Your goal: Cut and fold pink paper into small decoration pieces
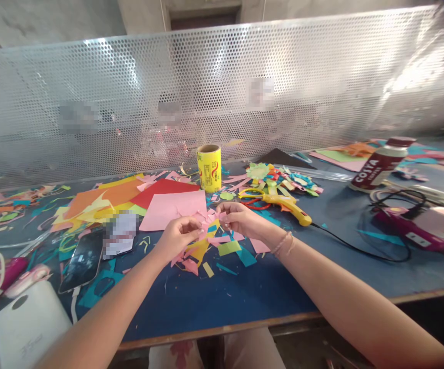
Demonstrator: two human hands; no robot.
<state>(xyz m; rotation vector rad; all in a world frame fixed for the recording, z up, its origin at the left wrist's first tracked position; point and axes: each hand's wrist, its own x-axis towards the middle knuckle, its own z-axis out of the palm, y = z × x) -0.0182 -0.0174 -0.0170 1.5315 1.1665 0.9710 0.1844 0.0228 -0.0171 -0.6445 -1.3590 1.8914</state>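
At the middle of the table, a cut pink paper piece (208,219) is between my two hands. My left hand (179,234) is closed in a pinch at its left side. My right hand (240,219), with a band at the wrist, pinches its right side. Just behind lies a flat pink sheet (168,207), partly under a red sheet (168,188). Loose scraps lie under and around my hands, among them a light green strip (229,248) and a blue piece (247,257). The exact outline of the held paper is hard to make out.
A yellow cardboard tube (209,169) stands behind my hands. To the right are a yellow glue gun (287,202) with a black cord, a pile of paper flowers (283,179) and a brown bottle (383,164). A phone (83,260) and white power bank (29,325) lie left. Perforated metal (214,92) stands behind.
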